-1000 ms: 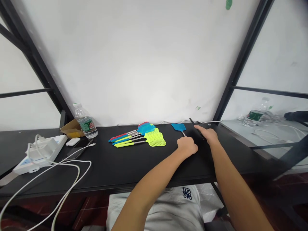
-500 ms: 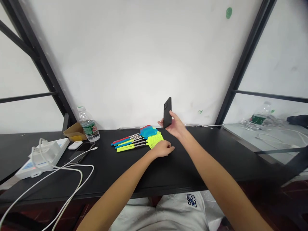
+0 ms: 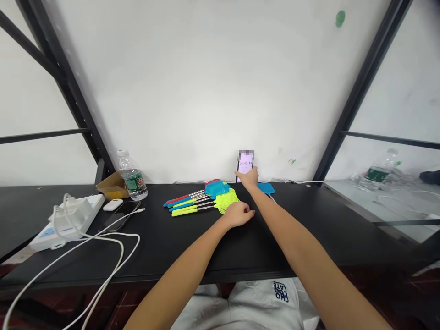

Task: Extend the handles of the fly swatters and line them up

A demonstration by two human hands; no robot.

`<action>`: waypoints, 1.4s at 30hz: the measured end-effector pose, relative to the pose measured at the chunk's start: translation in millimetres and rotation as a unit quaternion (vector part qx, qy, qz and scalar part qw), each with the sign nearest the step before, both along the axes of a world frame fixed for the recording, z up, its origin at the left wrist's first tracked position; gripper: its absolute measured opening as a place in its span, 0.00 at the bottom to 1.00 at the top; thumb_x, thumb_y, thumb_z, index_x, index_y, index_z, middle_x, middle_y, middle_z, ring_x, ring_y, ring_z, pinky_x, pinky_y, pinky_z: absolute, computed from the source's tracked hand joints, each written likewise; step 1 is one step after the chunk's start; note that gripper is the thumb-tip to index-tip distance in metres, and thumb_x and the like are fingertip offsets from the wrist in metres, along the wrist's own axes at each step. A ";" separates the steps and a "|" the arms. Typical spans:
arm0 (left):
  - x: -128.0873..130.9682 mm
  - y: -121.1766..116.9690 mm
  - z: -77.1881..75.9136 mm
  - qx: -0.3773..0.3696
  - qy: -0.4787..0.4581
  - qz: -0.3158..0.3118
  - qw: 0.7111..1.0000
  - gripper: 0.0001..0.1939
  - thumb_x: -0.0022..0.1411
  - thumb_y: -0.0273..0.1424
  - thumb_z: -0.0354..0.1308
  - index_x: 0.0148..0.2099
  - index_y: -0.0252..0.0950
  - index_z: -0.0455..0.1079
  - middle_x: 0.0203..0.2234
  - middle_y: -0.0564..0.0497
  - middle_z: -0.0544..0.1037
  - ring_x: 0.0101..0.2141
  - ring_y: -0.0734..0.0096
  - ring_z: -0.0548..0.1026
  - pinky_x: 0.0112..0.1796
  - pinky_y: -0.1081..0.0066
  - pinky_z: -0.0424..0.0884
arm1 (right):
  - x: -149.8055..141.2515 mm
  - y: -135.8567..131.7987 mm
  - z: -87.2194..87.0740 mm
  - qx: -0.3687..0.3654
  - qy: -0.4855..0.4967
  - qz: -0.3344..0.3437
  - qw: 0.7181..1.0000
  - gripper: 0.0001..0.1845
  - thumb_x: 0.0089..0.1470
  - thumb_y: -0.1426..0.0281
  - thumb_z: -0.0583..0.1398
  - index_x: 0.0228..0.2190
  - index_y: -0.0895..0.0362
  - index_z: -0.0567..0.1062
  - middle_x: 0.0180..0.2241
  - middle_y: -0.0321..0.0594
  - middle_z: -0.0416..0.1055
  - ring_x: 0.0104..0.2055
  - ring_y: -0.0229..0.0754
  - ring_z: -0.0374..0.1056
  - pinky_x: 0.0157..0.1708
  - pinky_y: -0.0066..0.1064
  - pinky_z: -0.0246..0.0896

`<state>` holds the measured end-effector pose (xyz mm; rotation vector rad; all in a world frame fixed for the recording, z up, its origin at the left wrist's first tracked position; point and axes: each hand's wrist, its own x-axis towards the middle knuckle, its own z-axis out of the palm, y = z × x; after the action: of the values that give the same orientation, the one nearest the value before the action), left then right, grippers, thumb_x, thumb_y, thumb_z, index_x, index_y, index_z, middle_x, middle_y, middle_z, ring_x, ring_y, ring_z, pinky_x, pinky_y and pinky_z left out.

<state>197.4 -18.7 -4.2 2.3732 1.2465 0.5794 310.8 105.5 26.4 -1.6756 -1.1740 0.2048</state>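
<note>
- Your right hand (image 3: 250,176) is right of centre in the frame, clamped on an upright phone (image 3: 246,164), with the thumb at its left edge and the fingers around its right.
- That phone faces you with its screen lit, showing a row of timer digits; the last ones are too small to read surely. It stands close to the wall (image 3: 206,91); whether its lower edge touches the tabletop (image 3: 275,250) you cannot tell from here.
- Your left hand (image 3: 238,214) is lower, just right of centre, loosely curled on the tabletop; you cannot tell whether its fingers close on anything.
- Just left of it, mid-frame, lies a pile of fly swatters (image 3: 216,189) in red, blue and yellow-green, handles toward the left. Your left hand overlaps a yellow-green head (image 3: 227,201) in view, contact unclear.
- A single blue swatter (image 3: 267,188) lies right of centre, partly behind your right forearm.
- Left of the frame, you have a water bottle (image 3: 134,182), a cardboard box (image 3: 112,186), a white case (image 3: 112,205), a flat dark phone (image 3: 120,213), a power strip (image 3: 44,239) and white cables (image 3: 138,245).
</note>
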 end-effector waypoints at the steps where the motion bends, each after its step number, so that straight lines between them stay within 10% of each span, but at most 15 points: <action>1: 0.0 0.7 -1.2 0.003 0.000 0.002 1.000 0.18 0.60 0.42 0.52 0.26 0.36 0.72 0.21 0.51 0.75 0.26 0.70 0.71 0.27 0.72 0.60 | 1.6 4.6 -4.2 -0.009 0.000 -0.010 1.000 0.38 0.38 0.56 0.68 0.45 0.61 0.61 0.48 0.56 0.67 0.50 0.53 0.66 0.47 0.37 0.63; 23: 1.7 3.8 -10.2 0.003 -0.040 -0.003 0.999 0.17 0.59 0.40 0.53 0.23 0.36 0.67 0.20 0.53 0.73 0.23 0.73 0.67 0.25 0.72 0.54 | 1.9 33.2 -39.9 -0.032 -0.046 -0.072 0.996 0.46 0.37 0.52 0.68 0.51 0.65 0.59 0.48 0.60 0.61 0.50 0.59 0.62 0.46 0.41 0.60; 28: -17.9 7.7 1.0 0.048 -0.069 -0.020 0.996 0.19 0.63 0.39 0.47 0.23 0.36 0.65 0.18 0.54 0.69 0.22 0.75 0.65 0.25 0.72 0.55 | -3.3 3.0 -35.6 0.040 -0.126 -0.099 0.986 0.35 0.50 0.56 0.60 0.51 0.68 0.61 0.48 0.61 0.61 0.50 0.59 0.60 0.49 0.44 0.55; 32: -64.3 18.4 19.6 0.199 -0.021 0.091 0.975 0.11 0.62 0.35 0.49 0.29 0.37 0.66 0.23 0.52 0.71 0.26 0.71 0.67 0.29 0.70 0.57 | -12.9 -44.2 -37.3 0.067 -0.256 0.053 0.963 0.21 0.58 0.61 0.52 0.47 0.63 0.66 0.46 0.55 0.64 0.48 0.53 0.61 0.49 0.40 0.54; 42: -130.9 23.6 11.0 0.134 0.097 0.027 0.986 0.16 0.53 0.45 0.61 0.31 0.37 0.66 0.29 0.51 0.71 0.32 0.66 0.68 0.31 0.70 0.61 | -23.8 -112.2 -33.2 -0.195 -0.262 0.105 0.939 0.42 0.41 0.40 0.60 0.43 0.65 0.72 0.44 0.61 0.69 0.48 0.60 0.65 0.41 0.40 0.59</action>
<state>66.5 5.0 6.8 2.6798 1.3957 0.5738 287.1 -6.7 -6.8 -2.0211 -1.8079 0.1305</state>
